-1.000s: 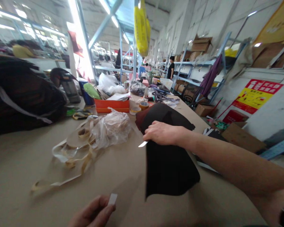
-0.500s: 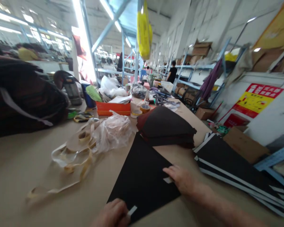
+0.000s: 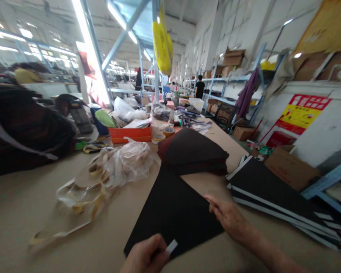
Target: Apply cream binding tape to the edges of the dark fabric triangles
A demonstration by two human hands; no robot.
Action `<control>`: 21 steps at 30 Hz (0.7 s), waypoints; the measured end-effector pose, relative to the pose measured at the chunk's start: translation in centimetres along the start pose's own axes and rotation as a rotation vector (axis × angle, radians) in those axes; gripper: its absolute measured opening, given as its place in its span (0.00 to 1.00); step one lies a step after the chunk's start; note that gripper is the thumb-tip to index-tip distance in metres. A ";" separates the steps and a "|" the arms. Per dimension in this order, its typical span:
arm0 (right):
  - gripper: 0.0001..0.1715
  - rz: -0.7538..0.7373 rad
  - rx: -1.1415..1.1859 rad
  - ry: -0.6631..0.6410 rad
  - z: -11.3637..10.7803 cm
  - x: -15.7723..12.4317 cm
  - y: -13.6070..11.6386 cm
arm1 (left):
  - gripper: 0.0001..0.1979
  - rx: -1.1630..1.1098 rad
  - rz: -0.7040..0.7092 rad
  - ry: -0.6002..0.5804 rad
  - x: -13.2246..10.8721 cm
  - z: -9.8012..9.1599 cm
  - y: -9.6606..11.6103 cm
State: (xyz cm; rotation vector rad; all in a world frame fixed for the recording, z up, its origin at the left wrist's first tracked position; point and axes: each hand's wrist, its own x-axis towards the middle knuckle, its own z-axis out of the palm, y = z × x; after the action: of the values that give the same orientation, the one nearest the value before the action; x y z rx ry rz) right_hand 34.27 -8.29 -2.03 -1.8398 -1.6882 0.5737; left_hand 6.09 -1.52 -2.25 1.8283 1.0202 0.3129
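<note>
Black matte panel, flat toward worktop's near edge. Left hand pinches white tab; right hand: grip unclear. Poster lettering illegible.

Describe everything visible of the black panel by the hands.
The black panel is a thin, matte sheet, perhaps fabric, narrowing toward its far end. It lies on the tan table, that end meeting the dark stack; whether it runs underneath is unclear. The left hand, pinching a small white strip, hides part of its near edge; the right hand is at its right edge.
</note>
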 end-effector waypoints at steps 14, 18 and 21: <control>0.13 0.225 0.601 -0.525 1.3 -0.4 -5.4 | 0.10 -0.101 -0.059 -0.093 -0.7 1.6 4.5; 0.05 0.198 0.588 -0.492 2.1 -0.3 -6.2 | 0.09 -0.082 -0.075 -0.083 -0.2 2.4 3.9; 0.02 0.207 0.559 -0.461 2.5 -0.2 -6.4 | 0.07 -0.073 -0.107 -0.140 0.6 2.8 2.6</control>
State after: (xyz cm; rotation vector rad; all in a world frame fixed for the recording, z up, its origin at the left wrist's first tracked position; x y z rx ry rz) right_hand 27.89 -7.89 0.36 -1.5409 -1.3964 1.4825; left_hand 9.48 -3.26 -1.53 1.6990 0.9916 0.1530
